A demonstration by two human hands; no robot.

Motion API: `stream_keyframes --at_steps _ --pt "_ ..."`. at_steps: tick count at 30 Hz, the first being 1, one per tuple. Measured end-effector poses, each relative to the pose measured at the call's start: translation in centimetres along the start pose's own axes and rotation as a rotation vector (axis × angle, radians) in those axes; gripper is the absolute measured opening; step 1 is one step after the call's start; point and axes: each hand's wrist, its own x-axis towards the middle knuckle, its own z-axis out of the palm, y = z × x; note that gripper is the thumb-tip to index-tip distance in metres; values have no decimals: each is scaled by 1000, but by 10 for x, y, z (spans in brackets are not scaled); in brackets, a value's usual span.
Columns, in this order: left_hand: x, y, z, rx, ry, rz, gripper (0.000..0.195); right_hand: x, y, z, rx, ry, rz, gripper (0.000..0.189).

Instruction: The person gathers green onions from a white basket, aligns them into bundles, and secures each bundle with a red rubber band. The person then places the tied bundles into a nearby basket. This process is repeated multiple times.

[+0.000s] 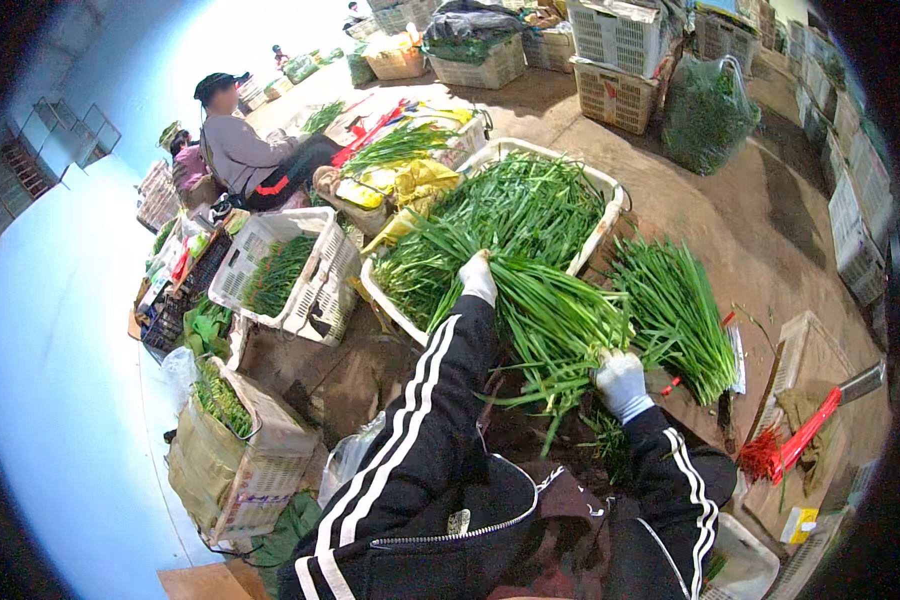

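My left hand, in a white glove, grips the leafy part of a loose bunch of long green leaves, which look like garlic chives. At the other end of that bunch my right hand, also in a white glove, closes around the pale stalk ends. The bunch slants across the near side of a large white plastic crate heaped with cut greens. To the right of my hands lies a separate pile of green leaves. Both palms are hidden.
Left stands a white crate with some greens inside. A bundle of red ties lies at right on a crate. Yellow bags sit behind the big crate. A seated person is at upper left. Stacked crates stand at the back.
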Motion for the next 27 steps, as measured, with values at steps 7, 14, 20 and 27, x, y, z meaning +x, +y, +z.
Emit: stream_keyframes --at_steps 7,14,20,27 --pt "-3 2 10 65 -75 -10 12 18 -4 15 0 21 69 17" --pt "30 8 -6 92 -335 109 20 17 -16 -13 15 -15 -87 10" --pt "19 -3 -29 232 -472 101 25 -25 -15 -78 921 -441 117 19" --pt "-3 8 -32 -18 -579 -257 25 -79 21 -52 1850 104 1094 30"
